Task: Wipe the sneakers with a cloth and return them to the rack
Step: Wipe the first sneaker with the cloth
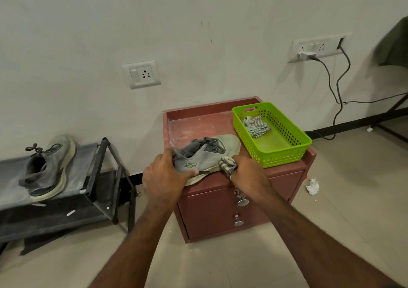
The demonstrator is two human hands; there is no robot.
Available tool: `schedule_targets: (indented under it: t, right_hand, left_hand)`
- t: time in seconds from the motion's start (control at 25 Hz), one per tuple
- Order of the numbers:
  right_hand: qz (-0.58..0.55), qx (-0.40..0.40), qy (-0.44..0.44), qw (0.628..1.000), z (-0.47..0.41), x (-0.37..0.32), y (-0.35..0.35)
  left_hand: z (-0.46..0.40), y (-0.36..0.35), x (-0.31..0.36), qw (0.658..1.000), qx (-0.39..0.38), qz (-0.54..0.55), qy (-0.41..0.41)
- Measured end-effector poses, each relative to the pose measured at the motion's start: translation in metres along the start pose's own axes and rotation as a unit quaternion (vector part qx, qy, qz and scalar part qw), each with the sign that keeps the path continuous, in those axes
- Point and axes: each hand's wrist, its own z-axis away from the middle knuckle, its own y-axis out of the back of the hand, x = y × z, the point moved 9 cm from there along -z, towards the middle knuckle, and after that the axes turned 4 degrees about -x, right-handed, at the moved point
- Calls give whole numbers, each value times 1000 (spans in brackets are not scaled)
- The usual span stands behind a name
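A grey sneaker lies on its side on top of the red-brown cabinet, toe toward the green basket. My left hand grips its heel end. My right hand is closed on a striped cloth pressed against the sneaker's side near the sole. The second grey sneaker rests on the top shelf of the black shoe rack at the left.
A green plastic basket with another striped cloth stands on the cabinet's right half. The cabinet has two metal drawer knobs at the front. A crumpled white paper lies on the floor at the right. Cables hang from a wall socket.
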Motion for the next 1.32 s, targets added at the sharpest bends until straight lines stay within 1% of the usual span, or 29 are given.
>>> schedule_targets:
  t: [0.04, 0.12, 0.24, 0.32, 0.36, 0.48, 0.56, 0.64, 0.76, 0.88, 1.04, 1.08, 1.16, 1.24, 1.32]
  right_hand:
    - [-19, -21, -5, 1000, 0, 3, 1]
    - [-50, -38, 4, 998, -2, 3, 9]
    - [-64, -56, -1, 996, -10, 9, 18]
    - [-61, -48, -20, 997, -13, 17, 22]
    - [-56, -42, -25, 997, -14, 20, 24]
    - [-49, -13, -15, 999, -17, 17, 30]
    - [-51, 22, -6, 998, -18, 15, 37]
    - [-47, 47, -13, 998, -19, 17, 44]
    - [-82, 77, -19, 993, -16, 19, 57]
    - [-131, 108, -18, 985, -15, 20, 68]
    - [-156, 98, -41, 982, -20, 24, 62]
    - [-150, 96, -44, 983, -20, 26, 61]
    - [-141, 102, -48, 983, -20, 31, 62]
    - [-129, 98, -51, 985, -21, 38, 61]
    - [-75, 72, -31, 994, -23, 35, 50]
  left_hand:
    - [3, -10, 6, 1000, -22, -1, 13]
    - [8, -30, 17, 998, -61, 11, 27]
    - [11, -58, 29, 991, -109, 83, -5]
    - [12, -74, 33, 982, -147, 112, -35]
    - [14, -80, 34, 981, -153, 116, -41]
    - [12, -89, 41, 983, -131, 120, -41]
    - [0, -92, 52, 985, -116, 128, -25]
    - [-21, -101, 64, 981, -111, 160, -8]
    - [-54, -118, 75, 975, -131, 179, -1]
    - [-75, -125, 79, 976, -145, 164, -15]
    - [-71, -130, 88, 953, -199, 226, -34]
    - [-71, -130, 86, 952, -197, 233, -30]
    - [-74, -131, 75, 955, -183, 233, -6]
    - [-72, -133, 68, 955, -197, 220, 5]
    - [-65, -132, 60, 957, -213, 197, -2]
